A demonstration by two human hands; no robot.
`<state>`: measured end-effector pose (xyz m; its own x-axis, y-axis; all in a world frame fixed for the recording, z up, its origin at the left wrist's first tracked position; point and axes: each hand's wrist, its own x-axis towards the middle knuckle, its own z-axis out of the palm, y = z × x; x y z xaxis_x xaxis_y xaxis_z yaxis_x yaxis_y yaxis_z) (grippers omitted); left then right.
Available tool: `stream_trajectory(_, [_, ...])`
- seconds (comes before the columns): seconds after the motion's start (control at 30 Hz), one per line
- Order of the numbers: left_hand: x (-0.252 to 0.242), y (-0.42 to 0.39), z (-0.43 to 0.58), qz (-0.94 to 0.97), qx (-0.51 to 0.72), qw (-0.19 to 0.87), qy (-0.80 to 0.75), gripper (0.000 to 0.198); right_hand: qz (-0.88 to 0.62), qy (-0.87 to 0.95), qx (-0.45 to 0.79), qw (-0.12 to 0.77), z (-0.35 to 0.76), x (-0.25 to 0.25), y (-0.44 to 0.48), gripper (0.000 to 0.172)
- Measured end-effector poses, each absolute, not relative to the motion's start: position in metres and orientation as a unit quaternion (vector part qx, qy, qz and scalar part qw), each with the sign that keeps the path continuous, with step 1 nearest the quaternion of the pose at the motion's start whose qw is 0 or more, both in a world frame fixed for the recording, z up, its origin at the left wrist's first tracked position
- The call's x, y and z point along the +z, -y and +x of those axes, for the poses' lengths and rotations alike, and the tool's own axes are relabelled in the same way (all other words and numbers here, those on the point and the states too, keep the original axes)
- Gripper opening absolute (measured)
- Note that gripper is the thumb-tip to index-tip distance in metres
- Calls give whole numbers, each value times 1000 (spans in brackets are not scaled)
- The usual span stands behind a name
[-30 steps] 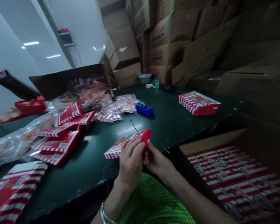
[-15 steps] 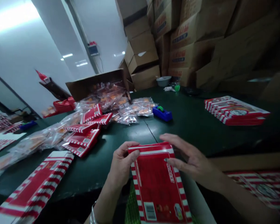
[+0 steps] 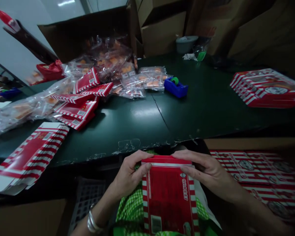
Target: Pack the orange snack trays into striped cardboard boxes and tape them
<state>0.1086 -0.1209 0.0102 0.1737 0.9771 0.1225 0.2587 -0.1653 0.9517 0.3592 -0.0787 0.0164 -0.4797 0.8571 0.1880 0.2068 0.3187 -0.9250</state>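
Note:
A red packaging box [image 3: 167, 196] with red-and-white striped edges stands upright over my lap, its back with a barcode toward me. My left hand [image 3: 135, 172] pinches its upper left corner between thumb and fingers. At the upper right corner, my right hand [image 3: 203, 168] grips the box the same way. The top edge lies between both hands; the fingertips behind it are hidden. To the left on the table lies a stack of flat striped cartons [image 3: 33, 152]. Beyond it, several red striped boxes [image 3: 82, 106] lie in a loose heap.
Clear plastic packets [image 3: 145, 78] spill from a cardboard box [image 3: 88, 29] at the back. A blue tape dispenser [image 3: 175, 88] stands mid-table. Striped boxes [image 3: 270, 90] are stacked at right. Below the table edge, a carton at right holds several striped boxes [image 3: 255, 177]. A grey bowl [image 3: 186, 44] sits behind.
My view has tilted down. The red box is now lower and nearer my lap, off the table edge. My right hand, loosely spread before, has closed on its upper right corner.

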Motion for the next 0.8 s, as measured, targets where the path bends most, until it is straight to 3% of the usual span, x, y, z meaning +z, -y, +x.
stream_trajectory(0.1, [17,117,109,571,437,489,-494,28,-373,708,461,385,355,18,80,16])
stream_trajectory(0.27, [25,116,117,581,458,434,-515,24,-369,728,418,398,355,31,82,14])
stream_trajectory(0.4, [25,122,118,596,473,410,-503,20,-367,802,295,369,356,40,84,33])
stream_trajectory(0.5, [24,123,118,608,471,406,-494,19,-306,860,213,349,353,39,84,36])
stream_trajectory(0.63, [24,120,122,618,454,410,-494,21,-312,882,242,259,346,37,78,36])
stream_trajectory(0.73, [27,118,126,636,439,405,-488,24,-356,881,270,153,342,43,67,28])
stream_trajectory(0.8, [31,119,125,651,421,424,-468,26,-353,878,315,71,342,48,60,30])
